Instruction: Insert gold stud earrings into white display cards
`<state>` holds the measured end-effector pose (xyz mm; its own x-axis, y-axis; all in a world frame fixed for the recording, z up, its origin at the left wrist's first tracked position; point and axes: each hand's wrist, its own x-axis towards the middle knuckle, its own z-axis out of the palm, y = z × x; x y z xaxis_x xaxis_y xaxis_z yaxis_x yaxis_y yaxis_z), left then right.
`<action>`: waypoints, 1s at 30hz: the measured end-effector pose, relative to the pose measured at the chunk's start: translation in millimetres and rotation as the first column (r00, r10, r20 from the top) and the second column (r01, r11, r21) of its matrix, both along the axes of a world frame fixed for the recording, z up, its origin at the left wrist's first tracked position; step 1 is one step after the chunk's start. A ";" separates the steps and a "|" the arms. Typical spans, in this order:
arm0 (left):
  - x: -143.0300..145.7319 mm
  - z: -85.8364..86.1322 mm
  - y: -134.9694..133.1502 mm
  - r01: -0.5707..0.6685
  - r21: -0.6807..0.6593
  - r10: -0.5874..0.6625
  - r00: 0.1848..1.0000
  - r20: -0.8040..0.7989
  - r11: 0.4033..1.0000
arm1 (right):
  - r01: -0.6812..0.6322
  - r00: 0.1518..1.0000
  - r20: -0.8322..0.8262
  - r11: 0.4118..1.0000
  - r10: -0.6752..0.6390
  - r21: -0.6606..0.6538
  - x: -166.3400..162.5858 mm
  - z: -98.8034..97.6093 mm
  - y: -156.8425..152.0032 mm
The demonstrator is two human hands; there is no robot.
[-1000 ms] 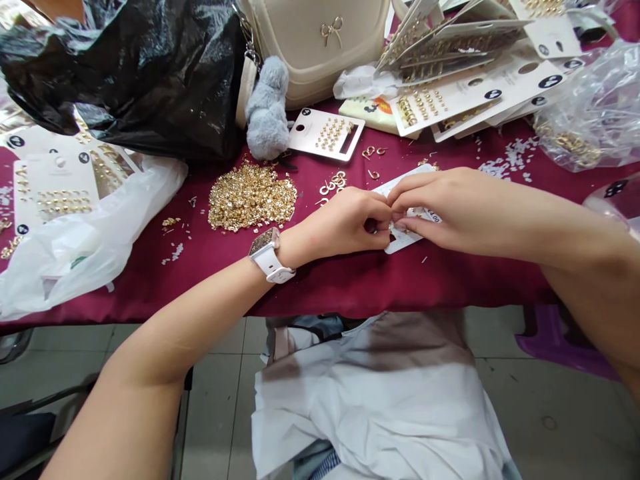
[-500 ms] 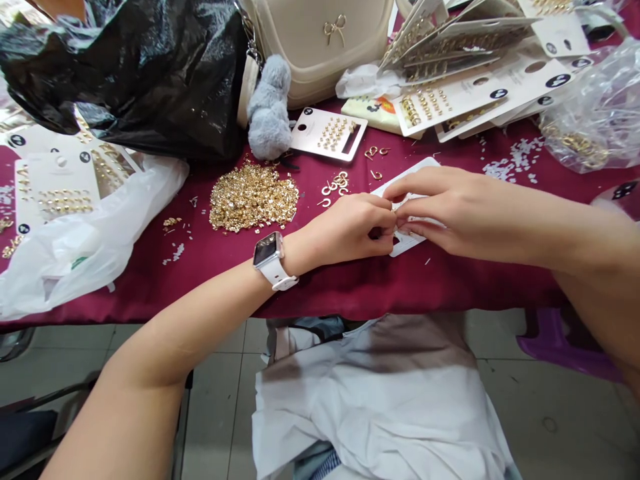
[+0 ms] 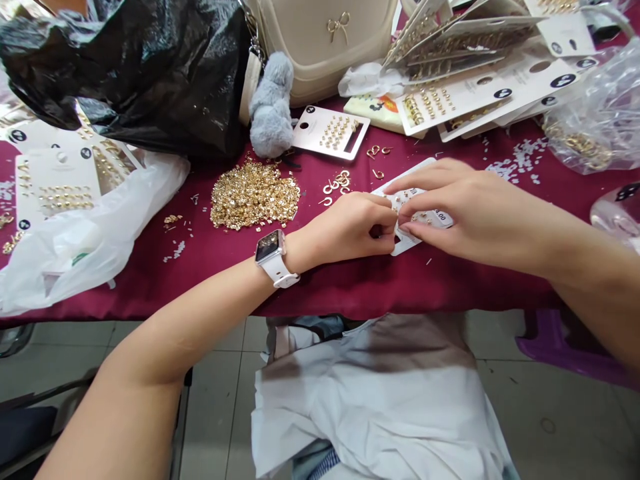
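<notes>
A white earring card [image 3: 419,207] lies on the maroon tablecloth [image 3: 350,280] near the table's front edge. My left hand [image 3: 345,227], with a white watch on the wrist, pinches the card's near left corner, fingers closed. My right hand [image 3: 465,207] rests over the card's right side, thumb and forefinger pinched at a small gold earring on it. A few loose gold hoop earrings [image 3: 337,182] lie just beyond my left hand. A heap of gold earring backs [image 3: 254,195] sits further left.
A black plastic bag [image 3: 135,67] and a white bag [image 3: 95,227] over filled cards lie at the left. A beige handbag [image 3: 325,40] with a grey plush charm [image 3: 270,107] stands at the back. Stacked filled cards [image 3: 465,73] and a clear bag [image 3: 595,113] are at the right.
My right hand's fingers have lifted and spread slightly, uncovering more of the card. My left hand stays pinched at the same corner.
</notes>
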<state>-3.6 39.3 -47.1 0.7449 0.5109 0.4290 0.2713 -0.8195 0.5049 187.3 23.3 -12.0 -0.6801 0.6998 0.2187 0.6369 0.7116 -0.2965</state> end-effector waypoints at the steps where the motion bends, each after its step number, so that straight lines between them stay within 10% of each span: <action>1: 0.0 -0.1 0.1 0.008 0.005 -0.008 1.000 0.011 1.000 | -0.025 1.000 0.003 1.000 0.025 -0.007 0.5 1.2 -0.1; 30: 1.9 -1.9 -0.2 0.009 0.053 -0.012 0.998 0.066 0.999 | -0.142 0.990 0.007 0.990 0.142 0.020 9.9 -3.3 6.7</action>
<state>-1.7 39.1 -49.0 0.7193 0.4788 0.5034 0.2303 -0.8479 0.4775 197.2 29.9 -15.3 -0.7735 0.5914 0.2280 0.5305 0.8009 -0.2778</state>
